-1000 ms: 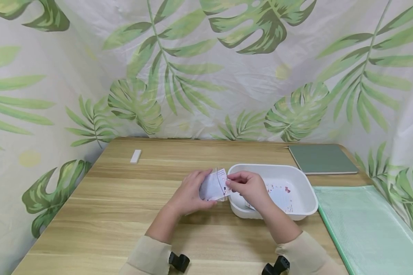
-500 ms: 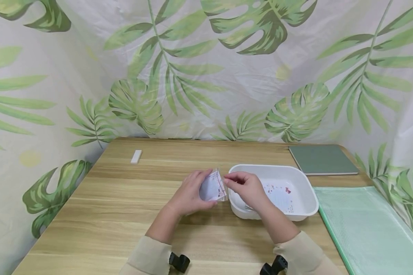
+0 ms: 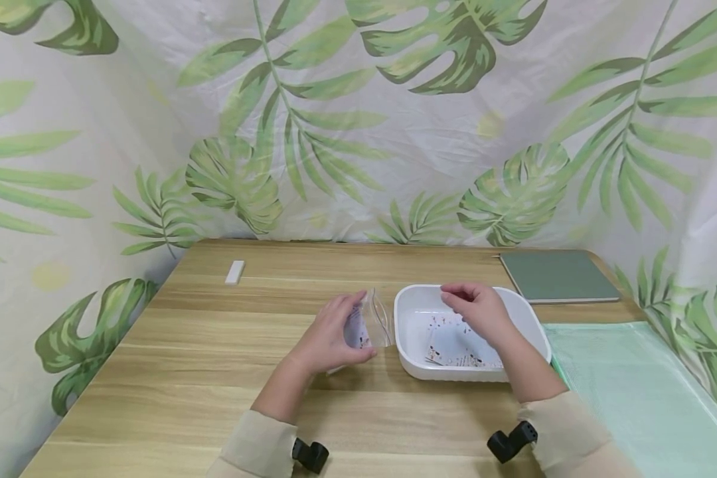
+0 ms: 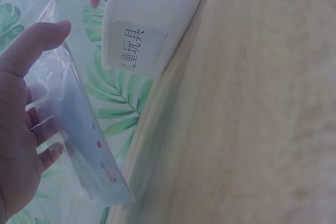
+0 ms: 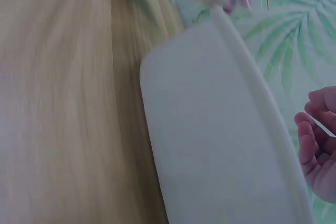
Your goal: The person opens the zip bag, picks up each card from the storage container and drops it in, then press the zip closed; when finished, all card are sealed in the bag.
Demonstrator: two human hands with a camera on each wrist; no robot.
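My left hand (image 3: 328,335) grips a clear zip bag (image 3: 380,322) left of the white plastic bin (image 3: 415,369). Inside the bag are pale blue sheets of note paper (image 4: 79,114) with small printed pictures, partly covered by my fingers. The bag's mouth faces the bin and gapes a little. Over the bin, my right hand (image 3: 480,312) hovers with fingers loosely curled and nothing seen between them. More printed note paper (image 3: 454,340) lies at the bottom of the bin, partly behind the right hand.
A green notebook (image 3: 558,275) lies at the back right of the wooden table (image 3: 203,385). Before it is a mint mesh folder (image 3: 645,398). A small white block (image 3: 235,272) sits at the back left. The bin wears a printed label (image 4: 136,48).
My right hand has left the bag's edge and moved right over the bin. The paper has slid deeper into the bag, so its clear mouth shows. The left hand has stayed put.
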